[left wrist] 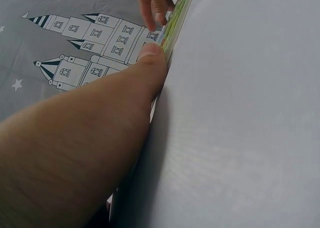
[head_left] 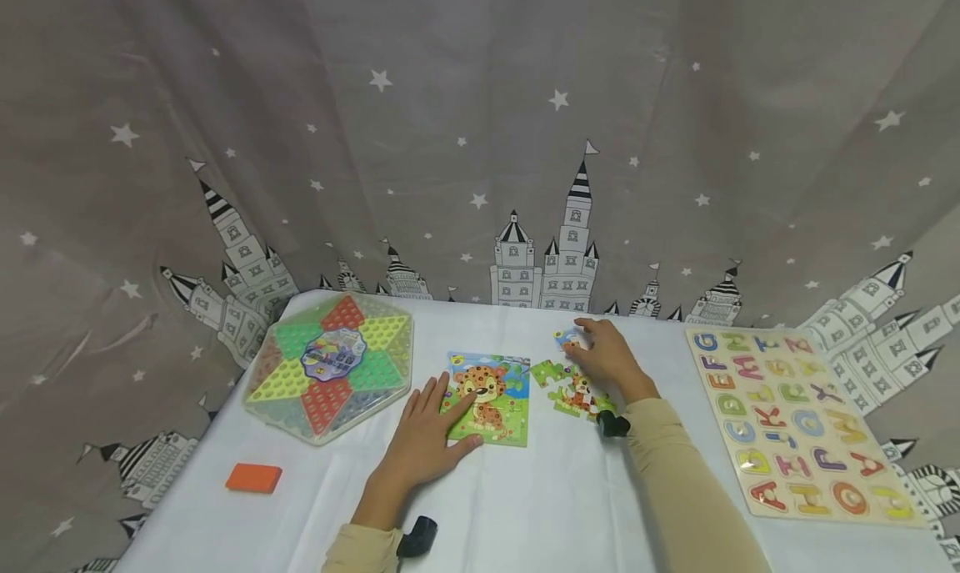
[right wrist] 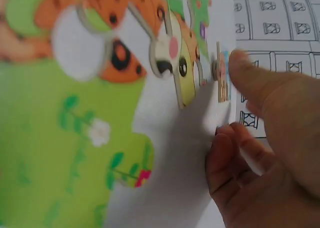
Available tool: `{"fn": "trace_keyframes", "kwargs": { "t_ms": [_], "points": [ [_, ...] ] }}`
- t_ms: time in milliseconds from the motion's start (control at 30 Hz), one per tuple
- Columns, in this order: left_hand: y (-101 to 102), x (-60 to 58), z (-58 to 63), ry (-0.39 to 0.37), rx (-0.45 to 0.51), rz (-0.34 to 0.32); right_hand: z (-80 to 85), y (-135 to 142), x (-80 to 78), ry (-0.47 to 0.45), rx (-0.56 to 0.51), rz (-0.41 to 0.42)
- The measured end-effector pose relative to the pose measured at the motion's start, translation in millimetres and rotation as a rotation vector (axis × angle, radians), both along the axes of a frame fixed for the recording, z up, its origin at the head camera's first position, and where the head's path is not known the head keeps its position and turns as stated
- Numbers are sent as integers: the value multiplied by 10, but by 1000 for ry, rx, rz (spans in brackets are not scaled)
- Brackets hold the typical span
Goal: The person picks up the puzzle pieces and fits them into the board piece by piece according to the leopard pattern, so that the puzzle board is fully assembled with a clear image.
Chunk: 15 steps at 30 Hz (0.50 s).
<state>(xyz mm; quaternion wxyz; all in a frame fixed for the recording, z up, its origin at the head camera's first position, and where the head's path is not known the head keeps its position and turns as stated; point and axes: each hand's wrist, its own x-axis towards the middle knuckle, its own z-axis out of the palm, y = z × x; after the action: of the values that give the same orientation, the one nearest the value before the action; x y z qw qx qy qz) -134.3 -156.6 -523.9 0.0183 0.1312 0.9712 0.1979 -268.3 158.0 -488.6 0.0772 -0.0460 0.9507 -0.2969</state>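
My left hand [head_left: 422, 439] lies spread on the white table, its index finger and thumb over a square leopard picture [head_left: 498, 423] on a green background. In the left wrist view only this hand's thumb side shows. Right of the picture, my right hand [head_left: 606, 358] is at a small blue-topped puzzle piece [head_left: 567, 338]. In the right wrist view a digit tip touches or nearly touches that puzzle piece [right wrist: 223, 77], while the other fingers [right wrist: 225, 148] curl below, apart from it. Partly joined leopard puzzle pieces [head_left: 576, 396] lie just below the right hand.
A hexagonal Chinese checkers board [head_left: 390, 327] lies at the left, with an orange block [head_left: 253, 478] in front of it. A wooden alphabet puzzle board [head_left: 810, 439] stretches along the right side. A grey castle-print curtain [head_left: 465, 139] stands behind the table [head_left: 555, 506].
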Motion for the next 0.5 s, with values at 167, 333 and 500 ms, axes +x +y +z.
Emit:
{"fn": "trace_keyframes", "kwargs": {
  "t_ms": [167,333,500],
  "points": [
    [16,0,-7,-4,9,-8,-19,96,-96,-44,39,79],
    [38,-6,-17,-6,1,-8,-21,72,-105,-38,52,36],
    [7,0,-8,-15,-11,-1,14,37,-96,-45,-22,-43]
  ]
}}
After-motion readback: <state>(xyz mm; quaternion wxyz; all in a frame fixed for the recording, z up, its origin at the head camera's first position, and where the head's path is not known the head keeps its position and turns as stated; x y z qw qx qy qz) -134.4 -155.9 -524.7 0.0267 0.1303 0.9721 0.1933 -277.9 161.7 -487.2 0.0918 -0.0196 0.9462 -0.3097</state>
